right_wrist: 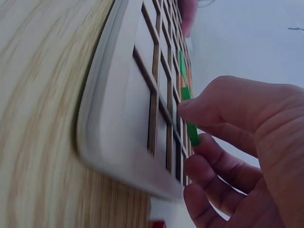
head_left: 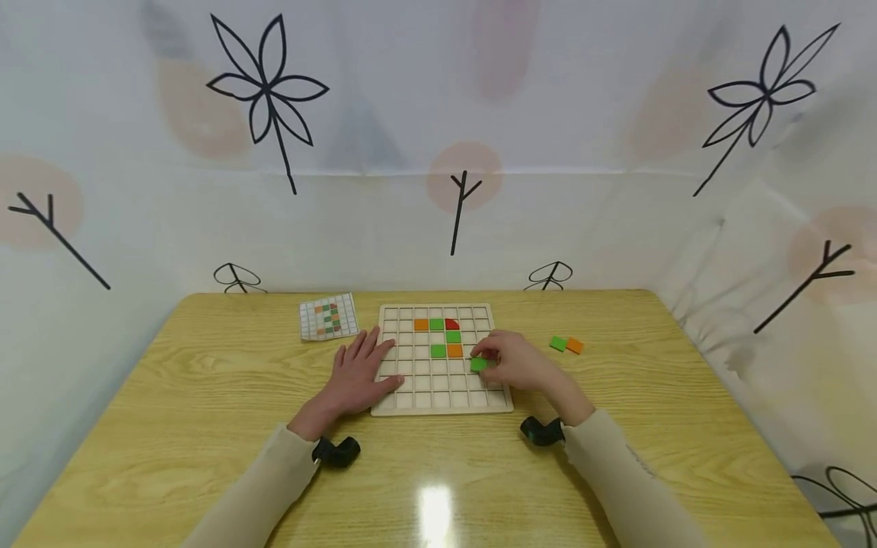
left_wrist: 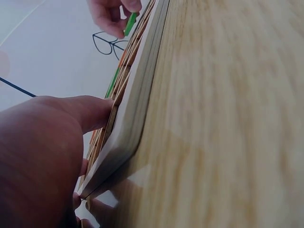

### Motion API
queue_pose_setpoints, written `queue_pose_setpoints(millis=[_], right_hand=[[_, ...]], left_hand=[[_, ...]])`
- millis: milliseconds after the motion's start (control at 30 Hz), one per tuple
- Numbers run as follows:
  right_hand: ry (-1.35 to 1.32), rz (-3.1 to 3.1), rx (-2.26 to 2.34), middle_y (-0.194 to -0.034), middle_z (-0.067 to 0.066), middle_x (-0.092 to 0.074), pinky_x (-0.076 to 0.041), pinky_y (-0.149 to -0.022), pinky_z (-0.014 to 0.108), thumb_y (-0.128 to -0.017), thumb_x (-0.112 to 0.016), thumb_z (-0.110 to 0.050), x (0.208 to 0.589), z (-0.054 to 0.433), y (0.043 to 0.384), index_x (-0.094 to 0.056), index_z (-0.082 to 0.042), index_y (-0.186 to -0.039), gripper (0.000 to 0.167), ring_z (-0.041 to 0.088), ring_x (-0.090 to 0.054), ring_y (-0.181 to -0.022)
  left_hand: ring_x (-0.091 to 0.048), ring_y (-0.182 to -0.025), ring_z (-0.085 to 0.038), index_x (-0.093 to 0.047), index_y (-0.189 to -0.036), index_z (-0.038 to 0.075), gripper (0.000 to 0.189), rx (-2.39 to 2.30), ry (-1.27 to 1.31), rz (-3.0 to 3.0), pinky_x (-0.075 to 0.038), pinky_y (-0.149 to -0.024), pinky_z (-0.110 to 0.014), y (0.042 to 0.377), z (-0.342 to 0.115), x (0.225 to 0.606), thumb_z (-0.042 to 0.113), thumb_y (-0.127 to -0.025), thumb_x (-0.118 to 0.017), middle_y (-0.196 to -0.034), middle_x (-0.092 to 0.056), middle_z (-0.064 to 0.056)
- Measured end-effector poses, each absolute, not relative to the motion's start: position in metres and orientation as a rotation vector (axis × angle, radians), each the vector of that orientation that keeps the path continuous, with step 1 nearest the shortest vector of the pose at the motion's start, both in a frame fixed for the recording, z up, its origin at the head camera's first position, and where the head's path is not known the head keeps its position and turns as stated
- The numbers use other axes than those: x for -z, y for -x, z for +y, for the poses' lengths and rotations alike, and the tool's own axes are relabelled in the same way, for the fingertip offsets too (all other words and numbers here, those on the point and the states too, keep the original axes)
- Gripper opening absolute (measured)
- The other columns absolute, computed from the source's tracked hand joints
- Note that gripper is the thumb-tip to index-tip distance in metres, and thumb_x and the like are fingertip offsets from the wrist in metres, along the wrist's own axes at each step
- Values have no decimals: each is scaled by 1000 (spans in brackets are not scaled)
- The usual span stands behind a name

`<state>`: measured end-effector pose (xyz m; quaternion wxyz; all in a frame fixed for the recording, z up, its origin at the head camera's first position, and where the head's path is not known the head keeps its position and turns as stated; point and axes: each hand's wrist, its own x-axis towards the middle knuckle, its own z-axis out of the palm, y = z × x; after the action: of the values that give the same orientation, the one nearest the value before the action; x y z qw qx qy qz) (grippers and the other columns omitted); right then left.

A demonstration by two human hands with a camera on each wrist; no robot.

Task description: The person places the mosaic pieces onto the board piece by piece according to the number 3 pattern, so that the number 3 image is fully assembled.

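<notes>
A pale wooden grid board [head_left: 438, 399] lies at the middle of the table. My right hand [head_left: 517, 361] pinches a green square tile [head_left: 478, 365] between thumb and fingers, just over the board's right part; the right wrist view shows that green tile [right_wrist: 192, 134] tilted. My left hand [head_left: 352, 377] rests at the board's left edge with its fingers spread and the thumb on the grid. On the board sit a red quarter-round tile [head_left: 451, 324], orange tiles [head_left: 421, 325] and several green tiles [head_left: 453, 336].
A printed pattern card [head_left: 348, 312] lies behind my left hand. To the right of the board, a loose green tile [head_left: 558, 344] and an orange tile [head_left: 575, 346] lie side by side on the wooden table [head_left: 438, 457]. A patterned cloth wall [head_left: 384, 228] stands behind.
</notes>
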<state>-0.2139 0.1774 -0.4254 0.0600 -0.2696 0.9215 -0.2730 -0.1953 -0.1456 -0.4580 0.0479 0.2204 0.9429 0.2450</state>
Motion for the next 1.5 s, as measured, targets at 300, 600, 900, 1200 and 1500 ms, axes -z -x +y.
queue_pose_setpoints(millis=[300,600,900,1200,1500], right_hand=[[863,2778,812,-94,-4,-61,-47,-73,31,-82,-71,-5,427,159,216,-75,-10,-103,22,13,-52,-80],[697,2662,885,-97,-2,-63,-47,-74,33,-87,-72,-2,421,151,222,-75,-13,-105,21,16,-52,-82],[557,2552,910,-98,-3,-69,-49,-78,33,-86,-78,-5,415,147,231,-76,-14,-103,20,15,-58,-84],[535,2551,918,-93,-4,-67,-50,-77,32,-84,-80,-6,415,146,232,-77,-16,-102,21,14,-58,-83],[573,2515,963,-73,1,-60,-46,-71,30,-84,-78,-3,417,144,231,-77,-11,-102,19,14,-52,-69]], left_hand=[[-2,-151,-40,-35,-156,11,70,-757,-669,2873,-2,-112,-68,195,-145,459,44,-99,-58,-165,-9,-17],[-4,-150,-40,-36,-155,11,69,-767,-686,2893,-3,-111,-68,196,-147,461,44,-99,-57,-165,-11,-18],[-2,-150,-40,-35,-156,11,69,-749,-683,2880,-2,-112,-68,197,-146,459,44,-99,-57,-165,-9,-18],[-2,-151,-39,-35,-156,11,70,-752,-678,2883,-2,-112,-68,197,-147,461,45,-99,-57,-165,-9,-17],[-1,-151,-39,-34,-156,11,70,-754,-680,2874,-2,-112,-68,196,-146,460,45,-99,-57,-165,-8,-17]])
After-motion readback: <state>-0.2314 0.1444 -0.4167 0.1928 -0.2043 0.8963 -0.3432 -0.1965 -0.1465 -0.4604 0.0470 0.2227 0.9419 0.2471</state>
